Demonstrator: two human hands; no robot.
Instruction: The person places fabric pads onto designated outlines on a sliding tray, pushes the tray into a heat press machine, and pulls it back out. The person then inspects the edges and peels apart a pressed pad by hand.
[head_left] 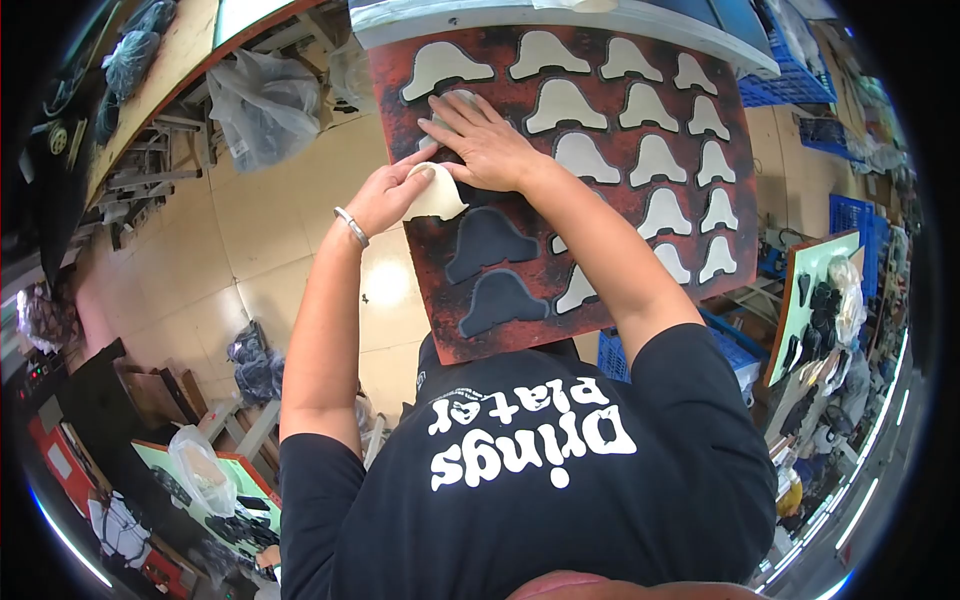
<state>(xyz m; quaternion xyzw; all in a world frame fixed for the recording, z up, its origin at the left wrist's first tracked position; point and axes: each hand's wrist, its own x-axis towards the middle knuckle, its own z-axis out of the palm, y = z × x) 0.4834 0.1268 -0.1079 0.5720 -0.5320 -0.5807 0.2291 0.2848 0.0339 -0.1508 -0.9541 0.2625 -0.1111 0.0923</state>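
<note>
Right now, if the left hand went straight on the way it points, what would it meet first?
The left hand would probably meet the right hand, just ahead and spread over the mottled red-and-black rectangular board; whether the two touch is unclear.

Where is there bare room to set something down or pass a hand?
Two dark shapes on the red board, between the left hand and the near edge, lie bare. A hand could likely pass over the tiled floor between the left forearm and the board. Crowded: the middle and right columns of white pieces, crossed by the right forearm.
</note>
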